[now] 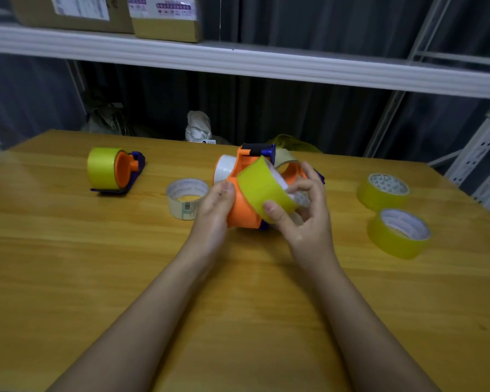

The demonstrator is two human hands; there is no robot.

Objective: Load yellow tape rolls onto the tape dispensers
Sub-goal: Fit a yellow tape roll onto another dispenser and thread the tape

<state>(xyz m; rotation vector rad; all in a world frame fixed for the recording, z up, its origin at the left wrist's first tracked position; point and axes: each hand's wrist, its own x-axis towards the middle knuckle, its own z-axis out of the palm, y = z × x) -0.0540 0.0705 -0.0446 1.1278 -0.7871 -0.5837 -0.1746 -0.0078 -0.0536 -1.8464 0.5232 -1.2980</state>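
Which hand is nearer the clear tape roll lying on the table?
Left. The left hand sits just right of the clear tape roll; the right hand is farther right.

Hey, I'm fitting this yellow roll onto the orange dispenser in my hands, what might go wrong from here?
The yellow roll sits tilted against the orange dispenser, so it may jam or go on crooked. Your right hand pinches it only at the edge and could lose it. Your left hand holds the dispenser close to a clear roll and other dispensers behind, which a slip might knock.
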